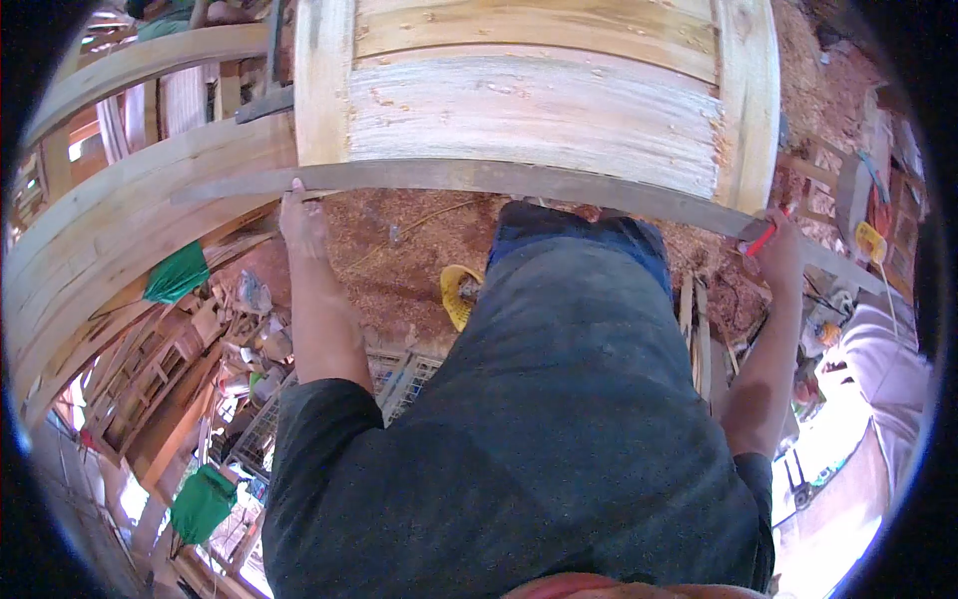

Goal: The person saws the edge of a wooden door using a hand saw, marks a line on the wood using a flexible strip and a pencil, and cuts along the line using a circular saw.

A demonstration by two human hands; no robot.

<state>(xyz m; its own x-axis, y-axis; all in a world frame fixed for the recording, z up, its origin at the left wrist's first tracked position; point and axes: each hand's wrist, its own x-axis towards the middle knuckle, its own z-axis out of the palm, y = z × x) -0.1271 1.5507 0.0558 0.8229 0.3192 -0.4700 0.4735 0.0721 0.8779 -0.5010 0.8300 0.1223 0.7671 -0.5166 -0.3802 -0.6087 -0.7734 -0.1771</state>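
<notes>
A long flat grey-brown strip (499,178) lies across the near end of a pale wooden panel (529,110) that has light shavings on it. My left hand (302,215) grips the strip near its left part, at the panel's left corner, with the thumb on top. By the panel's right corner, my right hand (780,250) is closed at the strip and also holds a thin red object (762,240), perhaps a pencil or pen. The strip runs on past both hands.
Large curved boards (130,210) stand at the left, near a metal clamp (267,104). A yellow object (459,298) lies on the sawdust-covered floor. Green bags (203,504) and wood scraps are at lower left. Part of a person shows at top left.
</notes>
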